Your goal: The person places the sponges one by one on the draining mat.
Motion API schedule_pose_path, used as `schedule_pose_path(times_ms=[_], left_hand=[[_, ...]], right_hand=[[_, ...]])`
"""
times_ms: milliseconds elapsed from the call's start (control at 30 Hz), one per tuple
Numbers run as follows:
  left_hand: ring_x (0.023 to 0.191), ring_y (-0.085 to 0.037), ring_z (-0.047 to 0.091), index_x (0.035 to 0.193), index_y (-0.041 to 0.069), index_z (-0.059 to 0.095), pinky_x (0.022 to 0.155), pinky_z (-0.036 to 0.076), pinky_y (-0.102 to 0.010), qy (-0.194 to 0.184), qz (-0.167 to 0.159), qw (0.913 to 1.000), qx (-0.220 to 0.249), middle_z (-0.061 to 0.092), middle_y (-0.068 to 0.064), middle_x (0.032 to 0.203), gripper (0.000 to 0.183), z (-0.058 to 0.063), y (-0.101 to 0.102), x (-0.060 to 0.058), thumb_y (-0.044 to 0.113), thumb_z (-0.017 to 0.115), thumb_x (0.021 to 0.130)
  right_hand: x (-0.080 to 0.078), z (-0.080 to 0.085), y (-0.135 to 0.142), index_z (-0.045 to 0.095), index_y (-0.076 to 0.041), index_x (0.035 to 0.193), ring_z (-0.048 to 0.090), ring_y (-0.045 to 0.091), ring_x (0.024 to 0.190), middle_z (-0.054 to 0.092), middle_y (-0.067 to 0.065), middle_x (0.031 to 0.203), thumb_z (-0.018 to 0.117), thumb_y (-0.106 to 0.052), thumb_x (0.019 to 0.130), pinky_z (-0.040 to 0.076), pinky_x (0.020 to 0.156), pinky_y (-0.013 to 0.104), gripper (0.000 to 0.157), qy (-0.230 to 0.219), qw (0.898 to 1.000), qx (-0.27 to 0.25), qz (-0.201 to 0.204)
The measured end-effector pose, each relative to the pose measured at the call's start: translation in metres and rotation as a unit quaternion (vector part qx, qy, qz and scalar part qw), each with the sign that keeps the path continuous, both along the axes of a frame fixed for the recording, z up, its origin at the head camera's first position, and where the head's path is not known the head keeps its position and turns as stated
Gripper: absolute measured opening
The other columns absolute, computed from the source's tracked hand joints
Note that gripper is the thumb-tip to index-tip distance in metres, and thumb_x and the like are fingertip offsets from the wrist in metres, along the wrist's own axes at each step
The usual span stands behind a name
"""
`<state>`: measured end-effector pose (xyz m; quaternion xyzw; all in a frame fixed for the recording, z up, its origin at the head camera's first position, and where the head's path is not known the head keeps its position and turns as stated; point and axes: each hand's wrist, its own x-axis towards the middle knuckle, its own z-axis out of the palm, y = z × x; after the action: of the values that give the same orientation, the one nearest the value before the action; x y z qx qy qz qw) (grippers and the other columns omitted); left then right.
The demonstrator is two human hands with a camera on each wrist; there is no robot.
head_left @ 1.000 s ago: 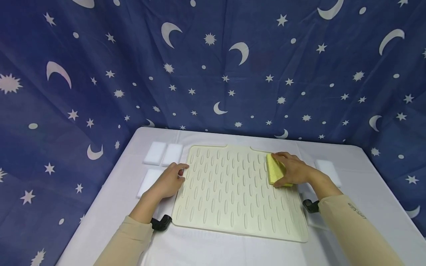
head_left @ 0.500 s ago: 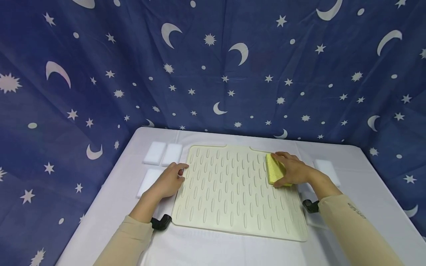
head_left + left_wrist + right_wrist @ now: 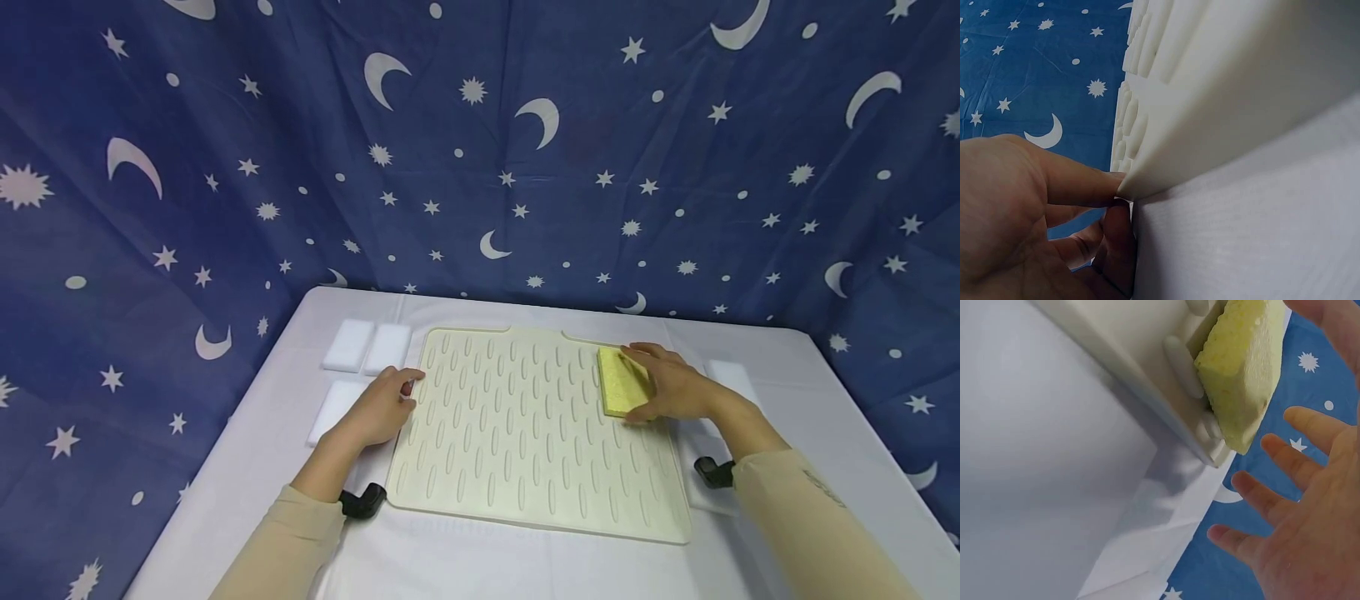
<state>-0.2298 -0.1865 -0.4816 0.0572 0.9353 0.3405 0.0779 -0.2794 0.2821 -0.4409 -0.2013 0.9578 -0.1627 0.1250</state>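
A cream drying mat (image 3: 517, 433) with rows of raised oval ridges lies on the white-covered table. At its left edge is my left hand (image 3: 384, 407); in the left wrist view its thumb (image 3: 1082, 182) and a curled finger meet at the mat's rim. A yellow sponge (image 3: 621, 385) sits on the mat's far right corner. My right hand (image 3: 675, 385) is just to the right of it. In the right wrist view the spread fingers (image 3: 1291, 459) stand apart from the sponge (image 3: 1241, 375), holding nothing.
Several white foam-like pads lie about: two back left (image 3: 349, 345), one behind the left hand (image 3: 337, 408), one partly hidden past the right wrist (image 3: 733, 375). Black camera mounts (image 3: 363, 502) sit at both wrists. A blue curtain (image 3: 450, 150) with moons and stars hangs behind.
My right hand has let go of the sponge and drawn slightly to the right, baring more of its top. The sponge, mat and left hand look the same.
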Motion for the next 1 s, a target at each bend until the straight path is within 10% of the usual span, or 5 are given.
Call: schedule_pose_path(times_ms=[1000], left_hand=[[0.086,-0.02,0.049,0.148,0.006,0.054,0.076,0.041,-0.033,-0.004,-0.001,1.0,0.004,0.05,-0.009,0.104,0.047,0.001,-0.001,0.001,0.004,0.057,0.1]], right_hand=[[0.035,0.01,0.033,0.035,-0.007,0.161,0.027,0.05,0.148,0.029,0.022,0.164,0.091,-0.051,0.073,0.029,0.111,0.075,0.114,0.019,0.999,-0.033,-0.016]])
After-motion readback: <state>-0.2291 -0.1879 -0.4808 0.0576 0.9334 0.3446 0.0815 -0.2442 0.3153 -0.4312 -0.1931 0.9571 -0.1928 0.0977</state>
